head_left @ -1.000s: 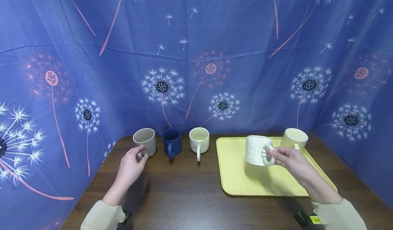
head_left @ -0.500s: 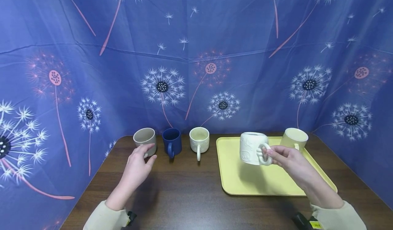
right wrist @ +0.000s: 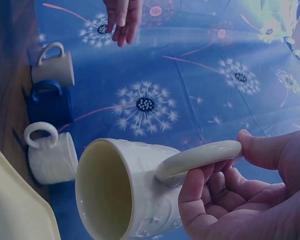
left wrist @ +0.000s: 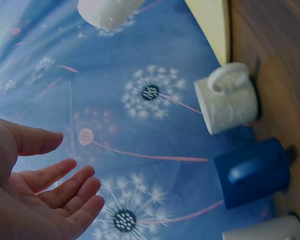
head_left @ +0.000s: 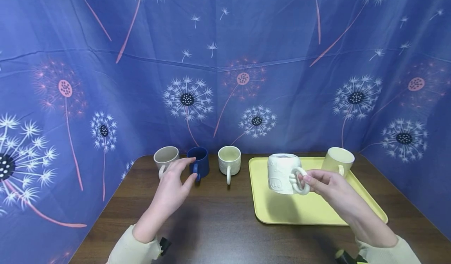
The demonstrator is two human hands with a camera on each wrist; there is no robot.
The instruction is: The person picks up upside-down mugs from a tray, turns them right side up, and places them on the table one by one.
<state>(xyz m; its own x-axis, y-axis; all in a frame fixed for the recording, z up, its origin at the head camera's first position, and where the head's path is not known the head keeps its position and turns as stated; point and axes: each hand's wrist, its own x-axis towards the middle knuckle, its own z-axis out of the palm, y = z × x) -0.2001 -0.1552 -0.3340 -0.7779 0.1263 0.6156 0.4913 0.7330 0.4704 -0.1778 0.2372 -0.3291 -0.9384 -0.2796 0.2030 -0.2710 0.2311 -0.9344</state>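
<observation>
My right hand pinches the handle of a white embossed mug and holds it above the yellow tray. The mug is upside down; its mouth faces the table in the right wrist view. My left hand hovers with fingers apart and nothing in them, overlapping a grey mug and a dark blue mug in the head view. A cream embossed mug stands upright to the right of the blue one, its handle toward me.
A pale yellow mug stands upright at the tray's back right corner. The brown wooden table extends in front of the row of mugs. A blue dandelion-print cloth hangs close behind the table's back edge.
My left hand has moved right, away from the grey mug toward the blue one. My right hand has carried the white mug left over the tray.
</observation>
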